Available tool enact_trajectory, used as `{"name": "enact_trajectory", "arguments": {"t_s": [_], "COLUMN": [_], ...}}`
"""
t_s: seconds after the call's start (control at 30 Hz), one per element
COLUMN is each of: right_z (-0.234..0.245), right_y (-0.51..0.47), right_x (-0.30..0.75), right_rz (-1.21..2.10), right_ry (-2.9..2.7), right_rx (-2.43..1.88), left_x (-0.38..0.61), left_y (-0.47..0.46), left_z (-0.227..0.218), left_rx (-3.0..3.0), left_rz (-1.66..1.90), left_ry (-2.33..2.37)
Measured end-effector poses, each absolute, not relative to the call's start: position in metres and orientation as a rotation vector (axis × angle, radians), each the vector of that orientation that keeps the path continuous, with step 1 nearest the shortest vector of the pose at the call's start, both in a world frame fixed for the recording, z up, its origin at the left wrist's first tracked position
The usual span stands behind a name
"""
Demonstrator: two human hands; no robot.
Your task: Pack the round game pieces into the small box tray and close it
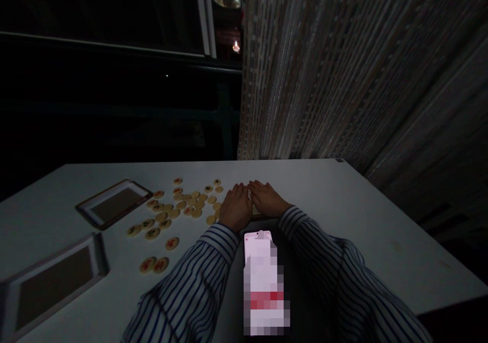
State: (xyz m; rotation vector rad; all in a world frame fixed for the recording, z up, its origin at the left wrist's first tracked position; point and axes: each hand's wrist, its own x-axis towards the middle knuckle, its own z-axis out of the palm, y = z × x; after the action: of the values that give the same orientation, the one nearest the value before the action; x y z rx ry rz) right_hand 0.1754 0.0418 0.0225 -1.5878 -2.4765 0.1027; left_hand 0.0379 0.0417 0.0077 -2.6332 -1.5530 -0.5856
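My left hand (236,208) lies palm down near the table's middle, fingers stretched forward. Beside it, my right hand (269,199) also rests palm down with fingers extended, its fingertips close to the left ones. Both cover a flat, brownish thing (257,214); only a small part shows between and below them, and I cannot make out its kind. Left of my left hand, round wooden Chinese chess pieces (181,206) are scattered, some showing red or dark characters, others plain. A few pieces touch or sit very near my left hand.
A shallow open box part (124,203) lies at the table's left, and another (53,287) sits nearer me. A lit phone (263,282), partly pixelated, is below my hands. The white table (343,261) reaches toward a curtain (290,68) and a dark window (102,12).
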Motion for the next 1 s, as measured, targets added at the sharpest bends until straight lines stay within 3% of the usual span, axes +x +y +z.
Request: {"name": "enact_trajectory", "arguments": {"t_s": [0.27,1.0], "right_z": [0.018,0.019], "right_y": [0.035,0.008], "right_x": [0.194,0.192], "right_rz": [0.224,-0.017], "right_ry": [-2.352,-2.344], "right_rx": [-1.751,-1.831], "left_x": [0.039,0.025], "left_y": [0.039,0.02], "left_z": [0.011,0.004], "left_rx": [-2.616,-2.599], "left_rz": [-0.559,-0.491], "left_ry": [-1.598,-1.499]}}
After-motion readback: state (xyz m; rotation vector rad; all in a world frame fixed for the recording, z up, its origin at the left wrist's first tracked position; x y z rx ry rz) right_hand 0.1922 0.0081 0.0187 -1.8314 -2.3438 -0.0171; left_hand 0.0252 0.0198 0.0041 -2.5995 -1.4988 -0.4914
